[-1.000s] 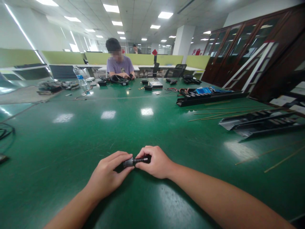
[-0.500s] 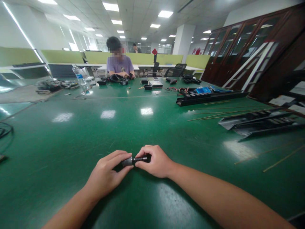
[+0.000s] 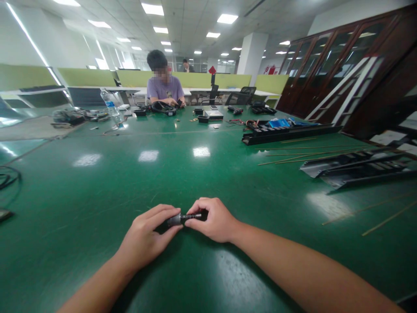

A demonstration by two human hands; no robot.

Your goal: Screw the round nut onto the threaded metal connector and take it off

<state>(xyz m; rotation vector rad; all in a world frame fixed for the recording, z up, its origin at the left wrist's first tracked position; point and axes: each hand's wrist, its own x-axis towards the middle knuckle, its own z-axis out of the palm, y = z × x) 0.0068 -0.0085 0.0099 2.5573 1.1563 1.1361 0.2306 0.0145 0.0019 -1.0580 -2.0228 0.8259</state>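
My left hand (image 3: 146, 232) is closed around the thick end of a small dark grey cylinder (image 3: 175, 220), thumb below and fingers above. From its right end runs a thin black shaft (image 3: 194, 216) with rings along it and a shiny tip. The fingers of my right hand (image 3: 217, 221) pinch this shaft. The part lies roughly level, low over the green table (image 3: 169, 178). Parts of it are covered by my fingers, and its exact kind is too small to tell.
Black metal channels (image 3: 355, 171) and thin brass-coloured rods (image 3: 302, 156) lie at the right. Farther back are a longer black channel (image 3: 286, 134), a plastic bottle (image 3: 110, 104) and black parts. Across the table, a person in a purple shirt (image 3: 165, 90) handles something black. A cable (image 3: 9, 178) lies far left.
Both hands keep nearly the same grip on the part; the right fingertips have shifted very slightly. The whole view has moved a few pixels.
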